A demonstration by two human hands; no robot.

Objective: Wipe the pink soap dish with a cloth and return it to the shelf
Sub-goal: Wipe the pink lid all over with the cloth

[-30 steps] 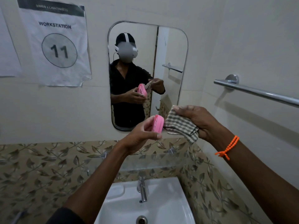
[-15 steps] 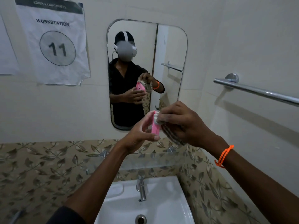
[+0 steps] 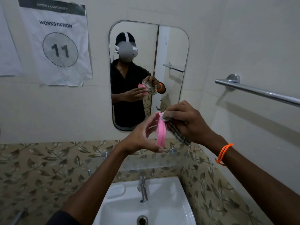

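My left hand [image 3: 142, 137] holds the pink soap dish [image 3: 160, 134] on edge, thumb below and fingers behind it, in front of the mirror's lower edge. My right hand [image 3: 186, 120] grips a checked cloth [image 3: 178, 134] and presses it against the dish's top right side. Part of the cloth hangs below that hand. The glass shelf [image 3: 146, 159] runs along the wall just beneath both hands, above the tap.
A white basin [image 3: 170, 200] with a chrome tap [image 3: 142, 189] sits below. A mirror [image 3: 172, 51] hangs ahead, and a chrome towel rail [image 3: 259, 92] projects from the right wall. A paper sign [image 3: 55, 43] hangs at the upper left. Leaf-patterned tiles [image 3: 40, 168] line the lower wall.
My right hand has brought the cloth from beside the dish onto it and now rubs near its top. The dish has turned more edge-on in my left hand.
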